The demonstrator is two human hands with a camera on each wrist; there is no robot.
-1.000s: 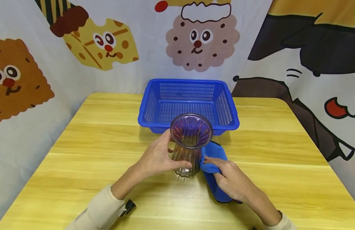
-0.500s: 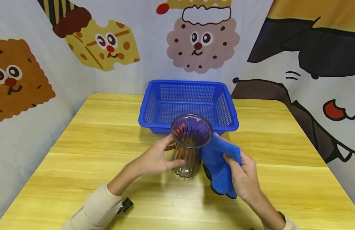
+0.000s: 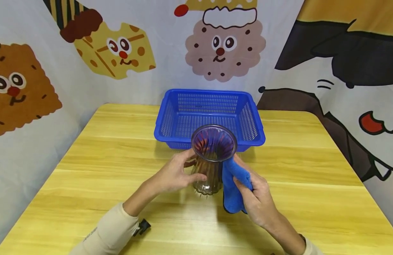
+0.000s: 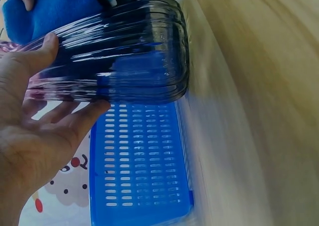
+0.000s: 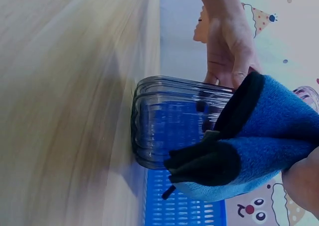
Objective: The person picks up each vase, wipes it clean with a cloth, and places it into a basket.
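A ribbed glass vase point(image 3: 209, 177) with a flared purple-tinted rim stands upright on the table, just in front of the basket. My left hand point(image 3: 175, 173) grips its left side, thumb at the front and fingers curled round the back, as the left wrist view shows along the vase's side point(image 4: 114, 56). On the other side my right hand point(image 3: 258, 198) pinches a folded blue cloth point(image 3: 232, 193) with dark edging, held up against the vase's right side below the rim. In the right wrist view the cloth point(image 5: 269, 131) covers part of the glass.
A blue plastic basket point(image 3: 161, 129) with slotted walls sits behind the vase near the table's back edge. A black clip-like piece point(image 3: 142, 226) shows by the left sleeve. Cartoon-printed fabric point(image 3: 171, 53) hangs behind the wooden table point(image 3: 104, 170).
My right hand has gone from low beside the vase, out to the right with the cloth opened, then back in against the vase. The left hand keeps its hold on the vase.
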